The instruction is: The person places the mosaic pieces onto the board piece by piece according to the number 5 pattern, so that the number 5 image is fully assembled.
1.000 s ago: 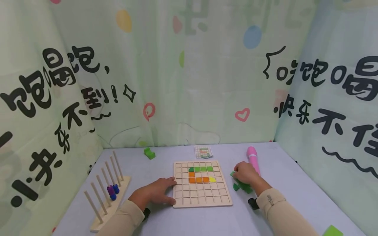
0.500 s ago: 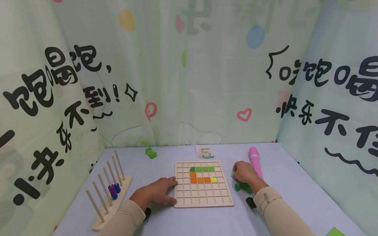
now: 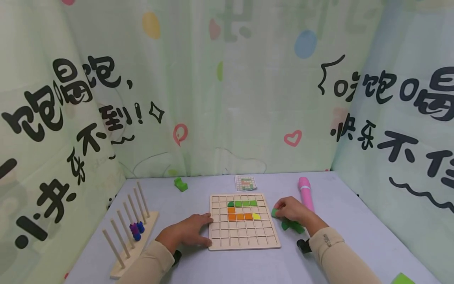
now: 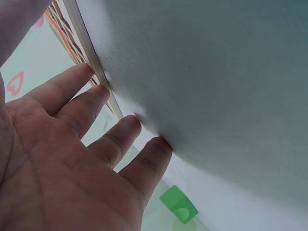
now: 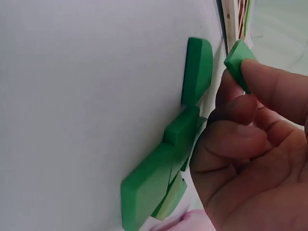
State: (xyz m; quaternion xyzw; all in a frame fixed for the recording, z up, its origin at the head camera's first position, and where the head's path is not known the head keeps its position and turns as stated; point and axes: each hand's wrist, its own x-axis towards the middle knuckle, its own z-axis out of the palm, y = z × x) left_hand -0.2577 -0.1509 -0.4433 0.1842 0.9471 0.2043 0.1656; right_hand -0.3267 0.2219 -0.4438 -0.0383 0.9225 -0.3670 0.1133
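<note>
A wooden grid board (image 3: pixel 244 232) lies flat in the middle of the table. On it sit a row of green tiles (image 3: pixel 245 203), several orange tiles (image 3: pixel 240 216) and one yellow tile (image 3: pixel 256 216). My left hand (image 3: pixel 189 230) rests at the board's left edge, fingers spread, fingertips against the rim in the left wrist view. Between thumb and fingertip, my right hand (image 3: pixel 292 209) pinches a small green tile (image 5: pixel 237 60) just off the board's right edge. Below that hand lies a small pile of green tiles (image 5: pixel 154 180), partly covered by it in the head view.
A pink cylinder (image 3: pixel 305 191) lies behind the right hand. A small pattern card (image 3: pixel 245 183) is beyond the board. Green blocks (image 3: pixel 181 184) lie at back left, and another green piece (image 3: pixel 403 279) at front right. A pegged wooden stand (image 3: pixel 136 244) with blue and purple beads stands left.
The right hand has lifted a green tile from the pile and shifted left towards the board with it. The left hand stays at the board's edge.
</note>
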